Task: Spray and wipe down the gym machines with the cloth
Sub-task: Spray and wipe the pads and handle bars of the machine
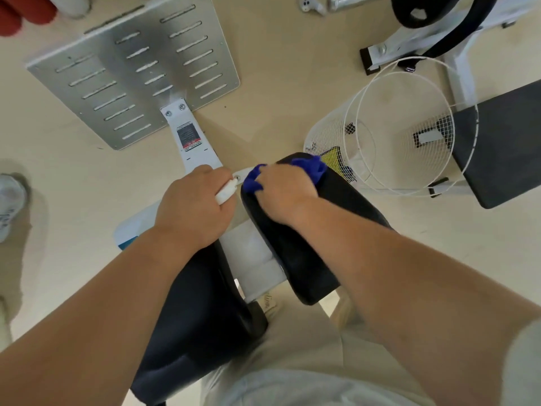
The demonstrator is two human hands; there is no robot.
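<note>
While right hand [281,191] bunches the blue cloth [311,168] in a curled grip against the front end of the black pad [351,200], pressing to wipe, left hand [190,209] wraps round what is probably the spray bottle [225,195], mostly hidden. Held close, likely ready for re-spraying.
</note>
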